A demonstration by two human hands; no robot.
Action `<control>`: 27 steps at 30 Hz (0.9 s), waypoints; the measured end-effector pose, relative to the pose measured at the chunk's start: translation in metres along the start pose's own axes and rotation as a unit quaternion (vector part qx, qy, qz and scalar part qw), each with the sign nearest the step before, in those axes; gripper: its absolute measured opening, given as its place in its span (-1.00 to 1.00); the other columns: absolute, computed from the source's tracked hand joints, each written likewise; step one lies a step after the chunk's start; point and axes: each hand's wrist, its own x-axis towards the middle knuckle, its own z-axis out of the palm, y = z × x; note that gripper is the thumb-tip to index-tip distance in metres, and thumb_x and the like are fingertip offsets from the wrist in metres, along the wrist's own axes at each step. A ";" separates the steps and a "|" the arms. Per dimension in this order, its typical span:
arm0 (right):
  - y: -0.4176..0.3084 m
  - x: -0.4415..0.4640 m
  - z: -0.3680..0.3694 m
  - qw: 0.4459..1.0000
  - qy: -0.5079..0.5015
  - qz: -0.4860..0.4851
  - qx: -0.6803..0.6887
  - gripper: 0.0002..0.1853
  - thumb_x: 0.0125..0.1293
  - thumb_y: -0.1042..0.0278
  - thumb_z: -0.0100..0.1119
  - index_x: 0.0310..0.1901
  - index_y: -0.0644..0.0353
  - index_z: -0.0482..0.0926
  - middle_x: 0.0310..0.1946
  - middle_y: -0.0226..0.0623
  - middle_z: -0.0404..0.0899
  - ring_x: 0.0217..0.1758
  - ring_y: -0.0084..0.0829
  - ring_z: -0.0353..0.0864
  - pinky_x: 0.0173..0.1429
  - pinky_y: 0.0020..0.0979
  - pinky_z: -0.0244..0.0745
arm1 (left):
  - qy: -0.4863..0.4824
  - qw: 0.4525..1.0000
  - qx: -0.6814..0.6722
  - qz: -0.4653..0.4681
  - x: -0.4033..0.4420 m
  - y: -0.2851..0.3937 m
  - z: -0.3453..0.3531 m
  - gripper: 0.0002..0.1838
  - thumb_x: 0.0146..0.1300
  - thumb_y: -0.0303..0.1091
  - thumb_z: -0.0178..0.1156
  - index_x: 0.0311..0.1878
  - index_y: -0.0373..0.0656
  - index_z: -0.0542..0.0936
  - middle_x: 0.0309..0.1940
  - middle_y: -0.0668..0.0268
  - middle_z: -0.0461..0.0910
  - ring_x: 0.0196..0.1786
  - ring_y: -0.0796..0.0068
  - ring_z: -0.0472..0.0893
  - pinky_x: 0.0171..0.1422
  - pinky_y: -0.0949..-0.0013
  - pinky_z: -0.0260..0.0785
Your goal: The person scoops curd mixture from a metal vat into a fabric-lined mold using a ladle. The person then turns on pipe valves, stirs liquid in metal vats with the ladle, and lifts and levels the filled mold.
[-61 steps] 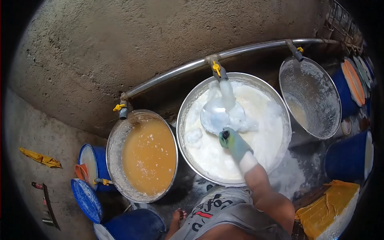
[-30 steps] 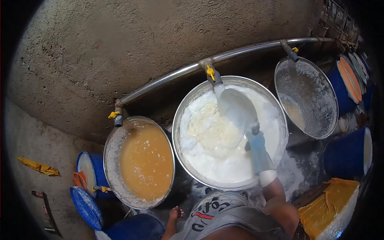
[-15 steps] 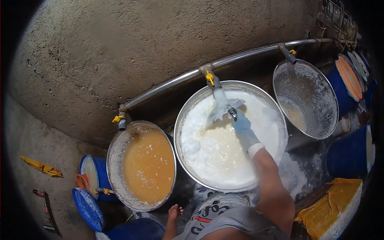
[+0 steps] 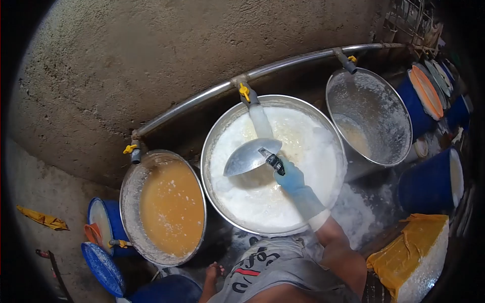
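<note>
My right hand (image 4: 289, 175), in a pale blue-green glove, grips the dark wrapped handle of a round metal scoop (image 4: 246, 159). The scoop is tilted over the white, foamy contents of the large middle metal pot (image 4: 204, 174). A whitish sleeve (image 4: 260, 121) hangs into this pot from a tap with a yellow lever (image 4: 244, 92). What looks like my bare left hand (image 4: 215, 270) hangs low beside my grey printed garment (image 4: 252, 270). It is small in view, with its fingers partly apart and nothing visible in them.
At left is a metal pot of orange-brown liquid (image 4: 172, 208); at right, a pot with whitish residue (image 4: 371, 113). A metal pipe (image 4: 192, 105) runs along the rough wall. Blue barrels (image 4: 422, 184) and a yellow cloth (image 4: 406, 247) lie around. White spill marks the floor.
My right hand swept the scoop through the middle pot, and the scoop is now left of the hand with its bowl visible. The view has shifted slightly; my left hand stays low.
</note>
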 end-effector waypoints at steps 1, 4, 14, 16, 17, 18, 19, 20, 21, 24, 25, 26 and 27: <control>-0.001 0.002 -0.014 1.000 -0.004 -0.004 -0.006 -0.35 0.24 0.18 0.35 0.42 -0.16 0.51 -0.01 -0.07 0.73 -0.02 0.03 0.76 0.12 -0.06 0.65 | 0.000 0.999 -0.027 -0.019 0.016 0.001 0.006 -0.68 0.61 -0.01 0.14 -0.05 -0.10 0.54 -0.27 0.25 0.70 -0.36 0.33 0.74 -0.37 0.18 0.59; 0.008 0.013 -0.057 0.999 0.011 -0.033 -0.017 -0.35 0.24 0.18 0.37 0.42 -0.19 0.52 -0.03 -0.08 0.72 -0.02 0.01 0.76 0.12 -0.07 0.64 | -0.012 1.000 -0.021 0.007 0.032 0.014 0.024 -0.69 0.60 -0.02 0.19 -0.06 -0.09 0.53 -0.31 0.27 0.69 -0.41 0.36 0.71 -0.39 0.23 0.57; 0.050 -0.026 -0.152 0.927 0.235 0.041 0.291 -0.54 0.34 0.47 0.31 0.27 0.14 0.52 -0.26 -0.39 0.61 -0.33 -0.52 0.62 -0.27 -0.43 0.57 | -0.017 0.991 0.115 0.071 0.057 0.054 0.066 -0.71 0.59 -0.10 0.22 -0.01 -0.14 0.67 -0.28 0.30 0.74 -0.43 0.50 0.71 -0.46 0.38 0.50; 0.058 -0.044 -0.159 0.898 0.227 0.095 0.364 -0.62 0.36 0.51 0.27 0.20 0.14 0.52 -0.33 -0.47 0.53 -0.47 -0.61 0.52 -0.42 -0.46 0.48 | -0.031 0.989 0.109 0.090 0.057 0.066 0.088 -0.71 0.59 -0.10 0.22 0.00 -0.15 0.68 -0.28 0.31 0.74 -0.41 0.51 0.71 -0.43 0.39 0.51; 0.070 -0.050 -0.155 0.886 0.198 0.143 0.393 -0.68 0.38 0.50 0.25 0.14 0.13 0.52 -0.35 -0.47 0.54 -0.53 -0.61 0.49 -0.49 -0.45 0.42 | -0.040 0.987 0.108 0.110 0.057 0.072 0.101 -0.70 0.58 -0.10 0.22 0.01 -0.15 0.68 -0.28 0.32 0.74 -0.39 0.53 0.72 -0.40 0.40 0.51; 0.069 -0.054 -0.156 0.871 0.169 0.190 0.421 -0.75 0.40 0.48 0.23 0.07 0.12 0.52 -0.37 -0.48 0.55 -0.60 -0.60 0.46 -0.56 -0.45 0.37 | -0.044 0.988 0.103 0.108 0.061 0.076 0.112 -0.70 0.58 -0.10 0.22 0.01 -0.15 0.68 -0.28 0.32 0.74 -0.39 0.53 0.72 -0.40 0.40 0.51; 0.068 -0.066 -0.159 0.860 0.140 0.245 0.426 -0.79 0.43 0.43 0.23 0.05 0.12 0.53 -0.39 -0.48 0.56 -0.61 -0.59 0.46 -0.59 -0.46 0.36 | -0.070 0.976 0.130 0.158 0.065 0.081 0.124 -0.69 0.59 -0.09 0.20 0.02 -0.17 0.68 -0.27 0.31 0.74 -0.36 0.53 0.72 -0.36 0.40 0.53; 0.050 -0.081 -0.163 0.845 0.111 0.298 0.430 -0.82 0.46 0.38 0.22 0.03 0.11 0.53 -0.41 -0.49 0.57 -0.63 -0.57 0.46 -0.61 -0.47 0.35 | -0.095 0.961 0.157 0.207 0.069 0.088 0.137 -0.67 0.59 -0.09 0.19 0.03 -0.18 0.68 -0.26 0.30 0.75 -0.33 0.53 0.73 -0.32 0.40 0.54; 0.051 -0.096 -0.168 0.816 0.068 0.334 0.467 -0.85 0.48 0.30 0.22 -0.02 0.08 0.55 -0.43 -0.48 0.58 -0.64 -0.56 0.47 -0.62 -0.46 0.34 | -0.098 0.962 0.152 0.206 0.063 0.102 0.153 -0.67 0.59 -0.09 0.19 0.03 -0.18 0.68 -0.26 0.30 0.75 -0.33 0.53 0.73 -0.32 0.40 0.54; 0.060 -0.145 -0.163 0.742 0.011 0.401 0.537 -0.85 0.49 0.20 0.23 -0.07 0.05 0.59 -0.45 -0.47 0.60 -0.62 -0.54 0.49 -0.62 -0.46 0.36 | -0.143 0.941 0.196 0.235 0.043 0.169 0.219 -0.62 0.60 -0.07 0.14 0.12 -0.19 0.69 -0.15 0.25 0.78 -0.24 0.51 0.73 -0.17 0.39 0.57; 0.062 -0.161 -0.158 0.725 0.011 0.414 0.550 -0.85 0.49 0.20 0.23 -0.07 0.05 0.59 -0.45 -0.47 0.61 -0.61 -0.54 0.50 -0.60 -0.46 0.37 | -0.163 0.944 0.160 0.239 0.051 0.185 0.240 -0.61 0.61 -0.07 0.13 0.14 -0.19 0.70 -0.12 0.24 0.78 -0.22 0.50 0.73 -0.14 0.39 0.58; 0.063 -0.178 -0.152 0.708 0.013 0.429 0.560 -0.85 0.49 0.19 0.23 -0.07 0.05 0.60 -0.44 -0.47 0.61 -0.59 -0.54 0.50 -0.59 -0.46 0.39 | -0.192 0.934 0.160 0.254 0.055 0.207 0.262 -0.61 0.61 -0.08 0.11 0.19 -0.17 0.69 -0.09 0.24 0.77 -0.17 0.49 0.73 -0.10 0.39 0.58; 0.065 -0.193 -0.146 0.695 0.016 0.440 0.568 -0.84 0.49 0.18 0.24 -0.08 0.05 0.61 -0.44 -0.47 0.61 -0.58 -0.54 0.51 -0.58 -0.47 0.40 | -0.221 0.932 0.152 0.243 0.072 0.227 0.288 -0.62 0.62 -0.10 0.09 0.20 -0.16 0.69 -0.07 0.25 0.77 -0.16 0.46 0.73 -0.11 0.38 0.58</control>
